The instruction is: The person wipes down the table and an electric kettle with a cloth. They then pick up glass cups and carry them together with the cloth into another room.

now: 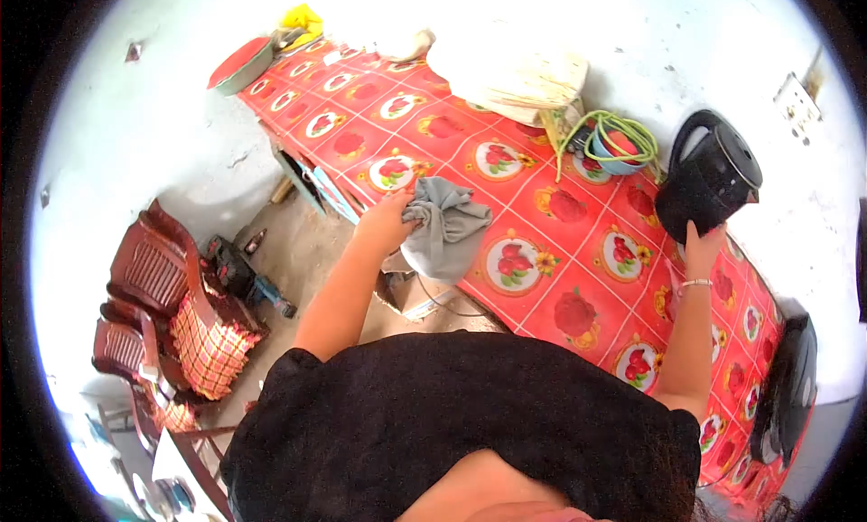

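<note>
My left hand point(386, 222) is closed on a bunched grey cloth point(447, 228) at the near edge of the table, which has a red patterned cover point(564, 251). On the right, a black kettle point(709, 174) stands near the wall, its lid side up and slightly tilted in view. My right hand point(704, 244) touches the kettle's lower near side, the fingers partly hidden against its dark body. Between the two, further back, a coiled green cable point(623, 129) lies over a blue bowl point(616, 161).
A white sack point(524, 79) lies at the back of the table. A red-topped basin point(242, 66) is at the far left end. Brown chairs point(149, 269) and a power tool point(239, 269) are on the left. A black appliance point(786, 386) stands at the right.
</note>
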Demonstrator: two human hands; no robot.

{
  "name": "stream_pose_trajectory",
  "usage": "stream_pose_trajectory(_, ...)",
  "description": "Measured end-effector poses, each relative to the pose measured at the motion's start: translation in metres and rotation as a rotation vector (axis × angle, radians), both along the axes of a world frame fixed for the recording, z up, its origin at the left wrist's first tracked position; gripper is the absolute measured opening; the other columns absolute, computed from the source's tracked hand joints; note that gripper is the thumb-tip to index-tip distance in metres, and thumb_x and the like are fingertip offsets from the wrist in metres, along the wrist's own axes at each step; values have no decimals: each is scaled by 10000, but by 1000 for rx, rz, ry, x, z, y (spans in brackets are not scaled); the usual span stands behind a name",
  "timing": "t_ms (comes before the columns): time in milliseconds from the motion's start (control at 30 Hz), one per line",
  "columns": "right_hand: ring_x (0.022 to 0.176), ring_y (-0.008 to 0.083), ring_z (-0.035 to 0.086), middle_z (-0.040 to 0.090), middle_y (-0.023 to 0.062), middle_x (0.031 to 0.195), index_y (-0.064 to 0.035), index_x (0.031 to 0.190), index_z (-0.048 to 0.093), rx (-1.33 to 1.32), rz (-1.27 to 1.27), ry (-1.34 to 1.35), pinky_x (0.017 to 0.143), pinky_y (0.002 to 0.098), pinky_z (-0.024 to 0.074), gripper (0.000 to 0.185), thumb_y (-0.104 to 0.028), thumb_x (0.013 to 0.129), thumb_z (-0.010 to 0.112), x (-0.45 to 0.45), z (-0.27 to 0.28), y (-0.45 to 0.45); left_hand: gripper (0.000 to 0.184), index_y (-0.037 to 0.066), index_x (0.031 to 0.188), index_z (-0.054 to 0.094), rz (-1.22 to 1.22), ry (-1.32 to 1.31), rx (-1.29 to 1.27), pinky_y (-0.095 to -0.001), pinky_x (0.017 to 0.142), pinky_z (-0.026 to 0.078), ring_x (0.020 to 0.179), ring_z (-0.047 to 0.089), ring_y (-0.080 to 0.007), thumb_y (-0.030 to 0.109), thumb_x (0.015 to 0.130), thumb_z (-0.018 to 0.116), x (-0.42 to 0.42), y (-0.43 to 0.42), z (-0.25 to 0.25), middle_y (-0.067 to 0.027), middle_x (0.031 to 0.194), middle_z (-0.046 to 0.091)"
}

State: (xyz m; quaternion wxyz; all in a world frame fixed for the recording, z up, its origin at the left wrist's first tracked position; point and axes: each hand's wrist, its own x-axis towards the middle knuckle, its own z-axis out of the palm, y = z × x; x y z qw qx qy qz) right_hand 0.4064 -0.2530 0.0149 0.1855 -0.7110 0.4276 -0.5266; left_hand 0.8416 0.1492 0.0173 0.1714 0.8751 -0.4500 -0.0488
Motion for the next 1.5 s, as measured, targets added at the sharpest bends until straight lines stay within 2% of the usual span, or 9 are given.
stream_pose_trajectory(67,1257,354,434,451,261,1342,58,1372,336,-194,-457,367,1073,399,323,707,-144,795,692,2,-6,10,537,115,1284,520,-20,29,-31,-403,982,433,1202,511,-314,266,791,672,-3,1,3,-130,1349,508)
stream_pose_trajectory(200,1280,369,408,421,257,1381,49,1367,371,-225,-378,167,1079,401,319,642,-144,826,656,19,25,56,530,124,1277,526,-2,-2,-7,-394,977,440,1207,510,-301,285,794,673,-9,1,13,-117,1358,504)
stream_pose_trajectory(367,1180,296,530,567,162,1264,16,1254,534,-567,6,216,1013,379,395,397,-69,870,584,67,65,122,526,126,1278,529,6,48,-24,-390,987,432,1216,504,-281,290,799,670,-7,1,13,-104,1356,507)
stream_pose_trajectory(533,1011,306,579,642,125,1015,-52,1096,623,-380,705,562,899,399,453,282,-92,817,634,134,77,184,523,137,1296,522,-46,14,-46,-378,1012,413,1261,468,-249,326,825,648,3,1,-2,-83,1378,490)
stream_pose_trajectory(700,1157,347,513,550,187,1252,-44,1259,525,-248,938,833,1002,425,397,491,-264,835,638,211,56,241,534,154,1323,504,-103,75,-99,-386,1023,406,1284,445,-248,319,835,641,14,15,-5,-74,1400,468)
stream_pose_trajectory(933,1299,491,329,355,381,1356,29,1320,440,-106,711,1244,1078,469,314,727,-514,853,569,297,36,304,487,157,1317,523,-427,70,-157,-389,1001,430,1257,471,-279,242,846,613,51,67,-28,-71,1394,476)
stream_pose_trajectory(1033,1297,521,307,324,387,1375,42,1334,416,-87,619,1255,1076,494,304,797,-550,826,584,333,24,316,452,173,1288,549,-506,91,-203,-398,953,458,1182,531,-291,231,844,610,72,95,-31,-76,1334,529)
stream_pose_trajectory(1133,1307,534,281,298,377,1403,14,1377,378,-50,502,1219,1066,542,290,879,-616,796,576,366,19,335,395,198,1233,590,-382,244,70,-405,860,485,1009,611,-309,229,840,617,84,131,-3,-103,1119,642)
stream_pose_trajectory(1500,1392,435,186,255,238,1497,-110,1440,340,38,297,1123,1069,632,196,900,-678,775,552,456,19,383,428,271,1290,541,-245,192,21,-442,811,489,933,619,-352,194,868,555,139,217,3,-166,1011,653)
